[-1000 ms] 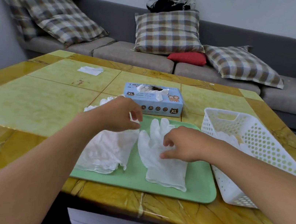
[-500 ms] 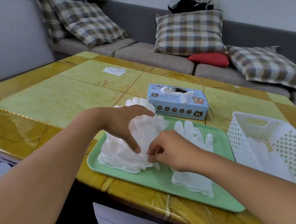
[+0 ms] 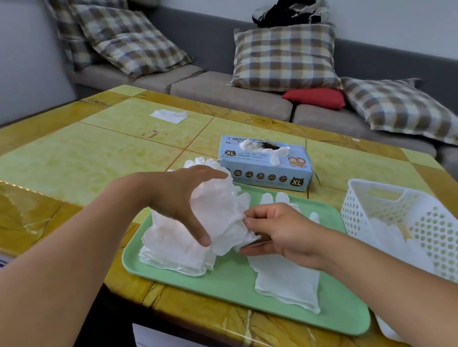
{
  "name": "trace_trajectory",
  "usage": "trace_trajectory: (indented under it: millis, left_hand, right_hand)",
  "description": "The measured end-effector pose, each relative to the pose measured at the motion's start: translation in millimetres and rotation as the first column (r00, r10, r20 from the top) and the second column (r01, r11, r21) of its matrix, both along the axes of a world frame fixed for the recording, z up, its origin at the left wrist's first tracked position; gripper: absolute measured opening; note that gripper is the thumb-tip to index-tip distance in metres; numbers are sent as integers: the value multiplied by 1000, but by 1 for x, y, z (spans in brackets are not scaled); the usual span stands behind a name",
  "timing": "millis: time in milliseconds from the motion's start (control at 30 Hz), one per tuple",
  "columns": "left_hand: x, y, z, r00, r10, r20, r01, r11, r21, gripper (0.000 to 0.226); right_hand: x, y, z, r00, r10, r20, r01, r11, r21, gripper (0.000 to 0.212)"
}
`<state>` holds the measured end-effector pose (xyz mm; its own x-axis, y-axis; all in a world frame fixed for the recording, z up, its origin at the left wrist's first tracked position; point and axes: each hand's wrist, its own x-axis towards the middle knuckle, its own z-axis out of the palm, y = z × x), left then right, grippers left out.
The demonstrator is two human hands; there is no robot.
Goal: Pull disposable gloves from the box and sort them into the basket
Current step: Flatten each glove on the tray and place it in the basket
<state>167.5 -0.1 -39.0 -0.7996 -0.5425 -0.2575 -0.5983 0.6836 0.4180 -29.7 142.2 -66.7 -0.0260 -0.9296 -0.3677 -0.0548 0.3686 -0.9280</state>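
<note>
Sofa [image 3: 233,96]: grey, behind table; plaid cushions, one red cushion [image 3: 315,96], dark bundle on backrest.
Table [image 3: 46,158]: yellow-green tiled top w/ amber border.
Tray [image 3: 234,287]: green, near front edge of table, betw. box and viewer.
Basket [image 3: 428,221]: white, perforated, just right of tray; white gloves lying inside.
Box [image 3: 265,164]: blue, marked XL, just behind tray; gloves poking out of top slot.
Stack [image 3: 175,248]: white gloves piled on left half of tray.
Flat glove [image 3: 285,283]: lying on right half of tray, fingers pointing twd box, partly under right wrist.
Top glove [image 3: 216,210]: lifted off stack at its right side, crumpled, held betw. both hands.
Left hand [image 3: 177,195]: over stack, thumb and fingers spread wide, curved round top glove; thumb tip pressing lower edge.
Right hand [image 3: 281,231]: fingers curled, tips pinching right edge of top glove.
Tissue [image 3: 169,114]: white scrap, far left of table, well apart from rest.
</note>
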Motion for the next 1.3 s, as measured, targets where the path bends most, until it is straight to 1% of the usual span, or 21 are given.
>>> trace_trajectory:
  millis: [100, 167, 267, 333, 400, 467, 533, 600, 667, 767, 833, 900, 933, 1000, 1033, 1067, 1100, 1133, 1200, 1267, 1300]
  left_hand:
    - [-4, 4, -1, 994, 61, -93, -61, 998, 3, 128]
    - [-7, 8, -7, 998, 51, -40, -54, 997, -63, 122]
    - [-9, 7, -18, 996, 38, 77, -25, 986, -167, 133]
    - [-7, -1, -22, 989, 48, 142, -25, 986, -162, 143]
    - [-4, -7, -22, 981, 51, 186, -24, 989, -144, 144]
    - [-4, -9, -22, 980, 36, 194, -9, 990, -138, 143]
    - [-4, -9, -22, 981, 39, 188, -13, 991, -137, 142]
    - [-4, -10, -22, 981, 51, 186, -26, 991, -131, 142]
    - [-5, -11, -22, 980, 56, 192, -31, 991, -129, 143]
    - [-6, -11, -15, 980, 25, 199, -4, 995, -103, 143]
    - [-4, -9, -1, 995, -15, 103, 14, 1000, 7, 143]
    - [3, -2, 16, 994, 4, -106, 13, 987, 161, 136]
    - [-2, 7, 24, 969, 33, -243, 20, 976, 215, 132]
    - [-20, 32, 34, 867, 109, -487, 49, 953, 301, 124]
    - [-33, 45, 36, 811, 115, -573, 114, 931, 348, 119]
    - [-47, 58, 36, 768, 110, -631, 192, 900, 391, 108]
    - [-62, 71, 36, 739, 121, -662, 245, 867, 433, 90]
    - [-75, 82, 35, 719, 168, -675, 253, 841, 479, 71]
    - [-90, 92, 35, 677, 315, -665, 195, 795, 575, 42]
    - [-95, 91, 33, 620, 437, -651, 105, 777, 621, 28]
    - [-95, 88, 32, 599, 478, -642, 80, 762, 642, 28]
  right_hand:
    - [14, -6, -6, 989, -97, 112, 94, 995, 30, 23]
    - [18, -10, -4, 989, -84, 121, 78, 995, 54, 23]
    - [16, -10, 0, 998, -18, 56, 13, 997, 80, 16]
    - [11, -7, 3, 999, 40, -21, -38, 995, 92, 13]
    - [4, -3, 11, 990, 124, -70, -116, 988, 105, 13]
    - [-7, 4, 25, 973, 227, -51, -220, 969, 113, 14]
    - [-20, 11, 41, 967, 255, 13, -255, 963, 89, 20]
    - [-32, 18, 56, 976, 168, 137, -173, 984, 30, 29]
    - [-42, 24, 67, 962, 35, 272, -30, 999, -24, 27]
    - [-60, 31, 77, 941, -68, 330, 101, 992, -82, 34]
    - [-69, 37, 80, 940, -37, 340, 78, 991, -107, 43]
    - [-72, 40, 77, 948, 3, 317, 36, 992, -118, 57]
    - [-75, 43, 76, 960, 5, 279, 35, 990, -139, 56]
    - [-77, 46, 76, 972, 3, 234, 38, 984, -172, 53]
    - [-75, 47, 79, 971, 8, 239, 36, 983, -178, 52]
    - [-74, 48, 82, 972, 23, 236, 23, 982, -190, 51]
    - [-73, 48, 84, 974, 40, 221, 5, 980, -201, 51]
    - [-72, 49, 86, 981, 37, 193, 3, 978, -207, 50]
    - [-71, 48, 87, 992, -36, 123, 62, 976, -209, 47]
    - [-74, 46, 84, 986, -149, 71, 161, 966, -202, 49]
    - [-75, 47, 82, 978, -192, 77, 203, 960, -193, 51]
